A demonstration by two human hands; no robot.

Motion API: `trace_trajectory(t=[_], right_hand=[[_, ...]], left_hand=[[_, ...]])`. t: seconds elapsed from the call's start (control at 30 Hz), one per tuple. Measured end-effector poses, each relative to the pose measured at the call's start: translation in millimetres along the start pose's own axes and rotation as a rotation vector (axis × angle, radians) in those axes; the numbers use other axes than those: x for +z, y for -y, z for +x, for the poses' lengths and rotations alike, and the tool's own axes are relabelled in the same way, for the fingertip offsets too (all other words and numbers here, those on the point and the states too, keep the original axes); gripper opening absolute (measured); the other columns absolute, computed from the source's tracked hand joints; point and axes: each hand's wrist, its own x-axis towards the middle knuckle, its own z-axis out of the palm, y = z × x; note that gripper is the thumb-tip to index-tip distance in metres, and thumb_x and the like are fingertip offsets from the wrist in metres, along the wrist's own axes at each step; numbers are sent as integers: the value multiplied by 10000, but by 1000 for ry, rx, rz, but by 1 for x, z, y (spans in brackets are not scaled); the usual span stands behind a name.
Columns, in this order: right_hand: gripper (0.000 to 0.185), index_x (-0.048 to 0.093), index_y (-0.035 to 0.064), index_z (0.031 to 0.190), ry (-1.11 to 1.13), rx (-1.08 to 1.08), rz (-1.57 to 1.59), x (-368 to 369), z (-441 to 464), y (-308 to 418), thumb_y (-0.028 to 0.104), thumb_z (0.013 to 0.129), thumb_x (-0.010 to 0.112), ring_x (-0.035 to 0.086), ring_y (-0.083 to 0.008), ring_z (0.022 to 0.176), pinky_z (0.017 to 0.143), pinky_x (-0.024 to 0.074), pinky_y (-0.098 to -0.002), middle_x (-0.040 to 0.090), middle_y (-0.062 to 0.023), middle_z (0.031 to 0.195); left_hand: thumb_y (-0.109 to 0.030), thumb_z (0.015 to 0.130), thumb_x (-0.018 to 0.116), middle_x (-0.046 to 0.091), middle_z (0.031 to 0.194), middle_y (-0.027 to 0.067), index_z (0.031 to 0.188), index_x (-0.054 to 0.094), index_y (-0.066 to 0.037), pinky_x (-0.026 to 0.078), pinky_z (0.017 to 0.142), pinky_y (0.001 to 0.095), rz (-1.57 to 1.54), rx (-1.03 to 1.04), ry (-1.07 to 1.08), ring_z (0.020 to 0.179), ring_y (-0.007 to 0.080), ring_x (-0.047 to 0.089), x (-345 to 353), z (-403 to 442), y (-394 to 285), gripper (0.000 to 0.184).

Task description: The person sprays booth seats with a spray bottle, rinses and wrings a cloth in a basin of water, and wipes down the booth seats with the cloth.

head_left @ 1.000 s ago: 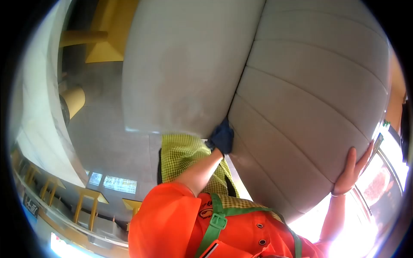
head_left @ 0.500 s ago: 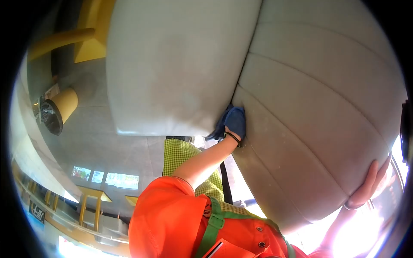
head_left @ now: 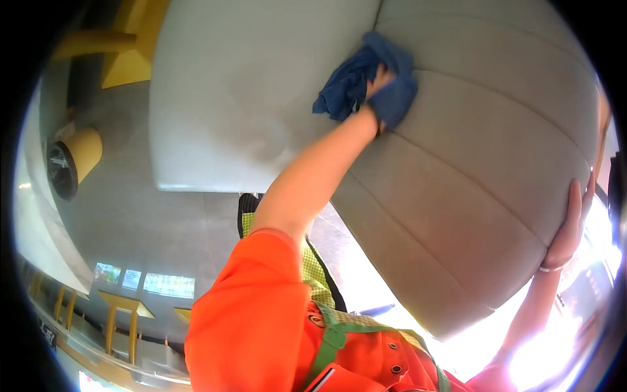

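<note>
My left hand point(head_left: 379, 83) presses a crumpled blue cloth point(head_left: 400, 55) into the join between the seat and the backrest. Part of the cloth wraps over the back of the hand, and a loose fold lies on the seat cushion point(head_left: 241, 98). Some fingers are hidden by the cloth. At the far right, my right hand point(head_left: 567, 232) lies against the outer edge of the grey, stitched backrest point(head_left: 477, 163). Its thumb is stretched out along the edge, apart from the fingers, which are partly out of sight behind it.
A yellow bin point(head_left: 88, 147) with a black liner stands on the grey tiled floor point(head_left: 189, 228) at left. Yellow chair or table legs point(head_left: 127, 59) are at upper left, with more yellow-legged furniture point(head_left: 124, 320) lower down. Strong light glares at lower right.
My left hand has slid upward along the join with the cloth, away from the seat's near edge. More of the cloth shows. My right hand stays on the backrest edge, while the view shifts slightly.
</note>
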Motion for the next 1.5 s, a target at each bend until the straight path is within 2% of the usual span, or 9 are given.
trace_trajectory(t=[0.3, 0.37, 0.47, 0.7, 0.97, 1.2, 1.3, 1.43, 1.5], right_hand=[[412, 493, 58, 1165, 128, -460, -445, -15, 10, -17, 56, 756, 542, 372, -363, 1186, 975, 318, -358, 338, -218, 1311], [392, 500, 52, 1156, 127, -461, -421, -6, 5, -6, 69, 766, 537, 364, -355, 1194, 986, 302, -359, 340, -218, 1310], [354, 501, 19, 1149, -18, -60, -6, 4, 5, 5, 123, 811, 522, 343, -323, 1215, 1005, 268, -338, 325, -209, 1325], [487, 419, -19, 1238, 73, -386, -384, -7, 13, -12, 256, 845, 506, 348, -272, 1210, 995, 255, -282, 349, -184, 1322], [500, 421, 5, 1245, 42, -460, -506, -11, 25, -24, 300, 848, 496, 372, -261, 1195, 987, 270, -288, 368, -179, 1314], [393, 481, 61, 1211, 139, -524, -488, -23, 39, -34, 279, 886, 433, 395, -242, 1164, 981, 294, -274, 359, -151, 1313], [367, 481, 72, 1211, 104, -387, -301, -9, 27, -18, 245, 893, 423, 402, -236, 1157, 980, 298, -274, 348, -146, 1318], [349, 489, 98, 1208, 156, -874, -730, -31, 49, -40, 222, 887, 431, 369, -239, 1188, 994, 284, -284, 335, -152, 1327], [365, 466, 131, 1235, 100, -427, -376, -14, 44, -35, 213, 881, 436, 381, -268, 1184, 983, 308, -294, 336, -170, 1324]], left_hand=[[-321, 826, 473, 488, 1155, 221, 1132, 513, -28, 288, 975, 441, -477, 266, 91, 1095, 363, 439, -62, -248, -146, 425], [-386, 875, 375, 574, 986, 236, 1008, 569, -10, 394, 861, 456, -417, 98, 668, 900, 374, 557, -67, -178, -149, 444], [-451, 859, 344, 610, 750, 205, 734, 620, -14, 461, 687, 432, -232, 109, 56, 700, 357, 591, -74, -49, -151, 532], [-288, 740, 489, 465, 1076, 337, 940, 529, 106, 237, 933, 599, -245, 396, -369, 1063, 456, 385, -44, -55, -130, 444], [-282, 702, 541, 486, 1190, 143, 1141, 519, -77, 311, 936, 506, -425, 631, 123, 1092, 345, 446, -59, -265, -192, 484], [-262, 842, 398, 571, 949, 233, 970, 569, -28, 443, 736, 434, -1, -268, 486, 832, 367, 561, -26, -237, -63, 317], [-255, 834, 405, 552, 937, 292, 966, 524, 77, 400, 817, 445, -262, -170, -160, 879, 413, 520, 9, -244, 33, 376], [-226, 837, 391, 515, 1015, 315, 1024, 495, 104, 383, 854, 443, -292, -438, -98, 936, 430, 489, 14, -250, 19, 393], [-175, 838, 369, 510, 1054, 289, 1051, 492, 78, 370, 855, 428, -379, -609, -192, 972, 427, 465, 11, -260, 3, 353]])
